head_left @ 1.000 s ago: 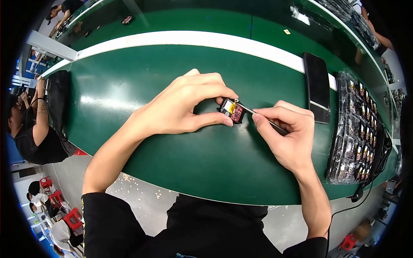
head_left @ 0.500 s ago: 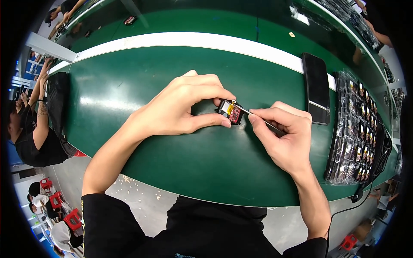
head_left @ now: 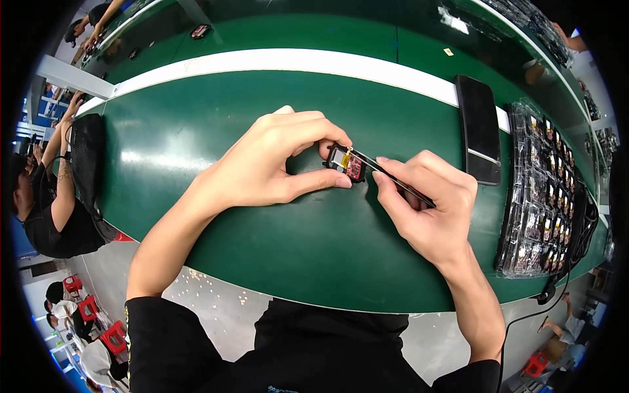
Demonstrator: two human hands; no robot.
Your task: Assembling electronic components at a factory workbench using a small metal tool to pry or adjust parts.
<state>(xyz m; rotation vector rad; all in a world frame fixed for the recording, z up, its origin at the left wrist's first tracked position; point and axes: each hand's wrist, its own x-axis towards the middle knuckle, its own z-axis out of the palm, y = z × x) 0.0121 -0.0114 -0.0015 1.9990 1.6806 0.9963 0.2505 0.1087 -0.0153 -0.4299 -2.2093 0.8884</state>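
The fingers (head_left: 327,134) of the left hand (head_left: 268,164) are curled shut around a small black electronic module with a red board and a yellow tab (head_left: 346,164), which is pinched between the thumb below and the fingertips above, just over the green conveyor-style bench top (head_left: 196,131). Further right, a thin dark metal pair of tweezers (head_left: 393,180) is gripped in the closed fingers of the right hand (head_left: 426,203), its tip laid against the module's right edge. Beyond that hand, a black slab-shaped phone (head_left: 478,128) is lying flat near the white stripe (head_left: 262,62), and a black tray of small bagged parts (head_left: 544,196) is set at the far right, well apart from the module.

A slip is judged possible: the module is held only by a fingertip pinch, so a sideways push from the tweezers could twist it loose or scratch the red board. The tab could also be bent if it is levered too hard.

The exact contact point of the tweezers is too small to be made out, and whether anything is caught in them cannot be told. The module's underside is hidden by the thumb. The tray is bent and partly cut off at the rim.
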